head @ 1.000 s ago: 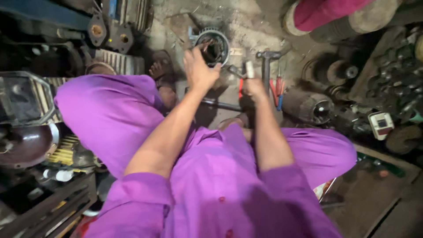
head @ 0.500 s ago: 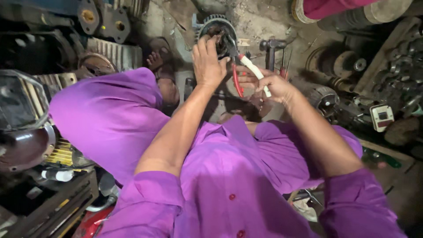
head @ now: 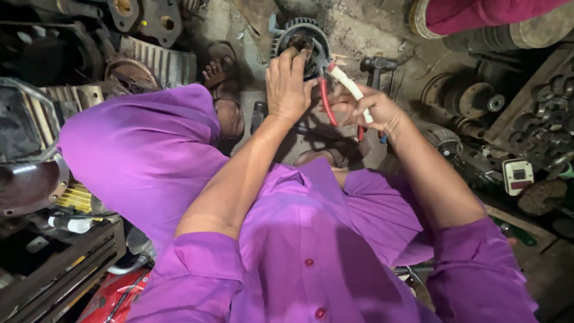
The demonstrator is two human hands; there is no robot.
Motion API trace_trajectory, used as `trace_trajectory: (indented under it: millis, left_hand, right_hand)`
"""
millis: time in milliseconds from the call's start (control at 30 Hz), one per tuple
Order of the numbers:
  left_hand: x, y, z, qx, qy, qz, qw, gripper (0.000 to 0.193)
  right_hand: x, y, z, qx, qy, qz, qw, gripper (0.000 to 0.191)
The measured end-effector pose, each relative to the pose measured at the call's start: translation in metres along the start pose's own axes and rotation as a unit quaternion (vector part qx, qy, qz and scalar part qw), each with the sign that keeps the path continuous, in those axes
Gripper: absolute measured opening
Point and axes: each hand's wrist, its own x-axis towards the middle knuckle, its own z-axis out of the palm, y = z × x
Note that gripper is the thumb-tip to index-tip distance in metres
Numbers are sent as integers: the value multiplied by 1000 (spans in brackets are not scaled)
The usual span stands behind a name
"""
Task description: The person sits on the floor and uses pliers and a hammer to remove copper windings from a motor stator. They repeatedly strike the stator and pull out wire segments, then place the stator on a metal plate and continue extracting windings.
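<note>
A round, finned motor housing (head: 293,33) stands on the dirty floor in front of me. My left hand (head: 288,87) grips its near rim, fingers curled over the edge. My right hand (head: 369,109) holds pliers (head: 326,96) with one red and one white handle; their jaws reach into the housing beside my left fingers. My purple sleeves and knees fill the lower view, and my sandalled foot (head: 220,81) rests to the left of the housing.
Finned metal motor casings (head: 156,57) and a metal cover (head: 27,185) crowd the left. A hammer (head: 375,66) lies beyond my right hand. Gears and dark parts (head: 472,98) and a small meter (head: 518,176) sit at the right. Another person's red-clad leg (head: 478,15) is at top right.
My right hand has brought the pliers up to the housing, and their jaws now sit inside it. My left hand keeps its grip on the rim. The view has shifted slightly.
</note>
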Motion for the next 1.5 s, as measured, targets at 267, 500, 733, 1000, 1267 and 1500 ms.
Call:
trace_trajectory:
  millis: [267, 500, 733, 1000, 1267, 1500]
  left_hand:
    - [19, -36, -12, 6, 8, 4, 1000, 63]
    - [88, -65, 41, 46, 86, -129, 987, 42]
    - [92, -59, 47, -45, 53, -206, 976, 48]
    - [109, -51, 41, -23, 26, -248, 968, 49]
    - [94, -58, 43, -9, 45, -217, 975, 48]
    - [90, -60, 42, -57, 97, -180, 977, 43]
  right_hand:
    - [13, 23, -30, -74, 86, 48, 992, 66]
    - [19, 19, -6, -610, 254, -30, 750, 38]
    - [21, 33, 8, -667, 268, -87, 690, 32]
    - [81, 39, 19, -588, 369, -287, 660, 56]
    - [45, 77, 31, -633, 334, -312, 625, 62]
    - [18, 105, 70, -678, 380, -146, 612, 86]
